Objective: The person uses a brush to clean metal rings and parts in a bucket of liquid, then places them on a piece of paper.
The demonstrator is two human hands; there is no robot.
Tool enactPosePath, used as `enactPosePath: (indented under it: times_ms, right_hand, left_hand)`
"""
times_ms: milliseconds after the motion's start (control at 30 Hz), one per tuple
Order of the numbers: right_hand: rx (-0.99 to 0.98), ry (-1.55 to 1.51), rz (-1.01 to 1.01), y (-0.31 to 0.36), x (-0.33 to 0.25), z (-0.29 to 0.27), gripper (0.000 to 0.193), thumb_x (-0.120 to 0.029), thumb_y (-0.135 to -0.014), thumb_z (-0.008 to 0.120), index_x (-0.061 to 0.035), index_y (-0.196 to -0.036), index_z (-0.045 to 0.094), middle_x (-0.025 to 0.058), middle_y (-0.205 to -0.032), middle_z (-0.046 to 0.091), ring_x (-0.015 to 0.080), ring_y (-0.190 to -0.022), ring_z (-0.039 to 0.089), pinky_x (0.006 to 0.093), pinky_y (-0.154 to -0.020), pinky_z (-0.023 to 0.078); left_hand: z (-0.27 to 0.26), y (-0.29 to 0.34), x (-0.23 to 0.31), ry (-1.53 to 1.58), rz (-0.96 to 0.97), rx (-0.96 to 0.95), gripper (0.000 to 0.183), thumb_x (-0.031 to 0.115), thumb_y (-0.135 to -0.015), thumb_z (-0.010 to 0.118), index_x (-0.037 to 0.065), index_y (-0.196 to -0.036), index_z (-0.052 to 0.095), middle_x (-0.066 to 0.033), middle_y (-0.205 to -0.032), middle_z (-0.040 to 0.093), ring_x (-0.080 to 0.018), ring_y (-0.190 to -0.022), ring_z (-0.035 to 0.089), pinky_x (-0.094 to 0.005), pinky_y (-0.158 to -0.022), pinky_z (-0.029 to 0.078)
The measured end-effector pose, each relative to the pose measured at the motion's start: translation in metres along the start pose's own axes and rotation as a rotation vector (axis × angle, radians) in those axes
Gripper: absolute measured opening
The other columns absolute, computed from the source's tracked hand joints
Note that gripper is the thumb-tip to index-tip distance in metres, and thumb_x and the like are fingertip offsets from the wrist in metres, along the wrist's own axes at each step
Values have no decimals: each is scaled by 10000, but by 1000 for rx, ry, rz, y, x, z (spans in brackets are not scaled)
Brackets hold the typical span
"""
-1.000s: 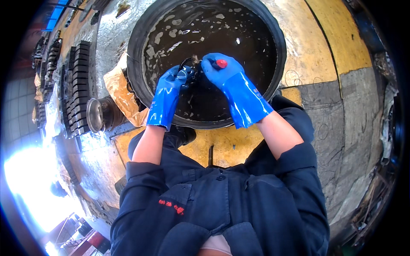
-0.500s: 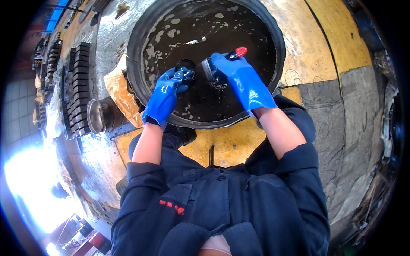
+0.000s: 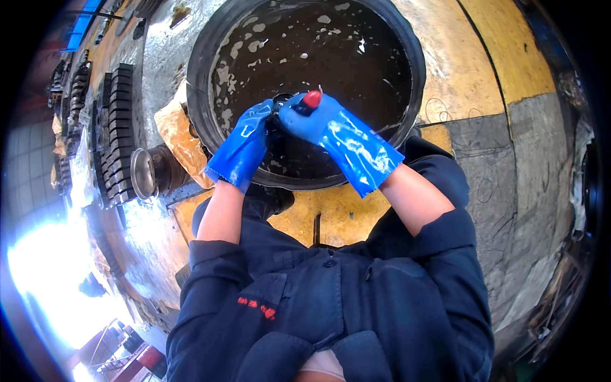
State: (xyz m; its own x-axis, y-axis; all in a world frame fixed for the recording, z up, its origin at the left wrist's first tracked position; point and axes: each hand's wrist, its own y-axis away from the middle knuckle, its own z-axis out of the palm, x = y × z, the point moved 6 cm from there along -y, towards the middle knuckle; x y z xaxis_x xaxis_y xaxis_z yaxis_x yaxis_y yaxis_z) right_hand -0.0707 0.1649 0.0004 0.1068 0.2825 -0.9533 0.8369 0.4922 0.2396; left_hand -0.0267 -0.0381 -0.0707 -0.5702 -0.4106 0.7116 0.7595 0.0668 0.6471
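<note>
Okay, left hand [image 3: 253,121] has fingers curled around a dark round part [image 3: 280,99]; right hand [image 3: 310,122] is fisted on a red-tipped tool [image 3: 311,99]. Both sit over the 6-to-8 o'clock side of a black tub [image 3: 415,79] of dark liquid. Part lies at 10 o'clock from right hand, 2 from left; left is nearer, holding it. Part's long axis: can't tell, mostly hidden. Tool handle runs 7 to 1 o'clock, red end toward 1, other end hidden by right glove.
</note>
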Motion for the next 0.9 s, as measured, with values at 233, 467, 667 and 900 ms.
enactPosePath:
  times_ms: [233,467,667,900]
  right_hand:
    - [-80,632,-20,9,-12,3,304,-463,-1021,663,-237,-1152,818,103,-1112,839,366,-1064,804,518,-935,635]
    - [105,388,-103,4,-24,-20,303,-453,-1015,697,-196,-1101,833,118,-1059,832,380,-1019,798,476,-896,643]
    - [111,570,-242,8,-6,0,259,-444,-1001,743,-201,-1057,811,125,-1009,823,388,-982,797,502,-851,637]
    - [303,603,-68,-7,18,-29,300,-464,-1028,689,-200,-1154,756,116,-1102,815,397,-1060,787,559,-885,617]
  left_hand:
    - [13,23,11,-25,71,-56,342,277,-1183,573,50,-1386,730,-127,-1317,778,-256,-1188,754,-463,-1022,633]
    - [-1,9,19,-414,381,-119,363,294,-1176,577,38,-1378,738,-115,-1314,791,-241,-1173,775,-438,-1012,639]
    - [-1,-3,16,-312,326,-127,298,118,-1146,563,11,-1332,771,-129,-1320,772,-261,-1261,744,-385,-1062,620]
    - [33,34,32,-108,202,-119,280,150,-1151,573,20,-1263,794,-105,-1262,803,-222,-1171,786,-389,-1008,648]
